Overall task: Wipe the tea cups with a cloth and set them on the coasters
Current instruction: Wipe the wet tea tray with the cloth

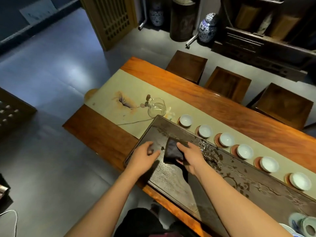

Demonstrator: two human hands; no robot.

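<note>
Gripping the dark cloth in your right hand over the tea tray, left hand loosely curled and empty beside it, you are probably finishing, since six cups are sitting on coasters along the tray's far edge.

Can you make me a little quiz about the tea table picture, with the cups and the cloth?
1. How many white tea cups sit in the row beside the dark tea tray?
2. True or false: every cup in that row rests on a coaster.
3. Which hand holds the dark cloth: A) left hand, B) right hand, C) neither?

Key:
1. Six.
2. True, each cup has a reddish coaster showing under it.
3. B. The right hand grips the cloth over the tray; the left hand hovers beside it, holding nothing.
</note>
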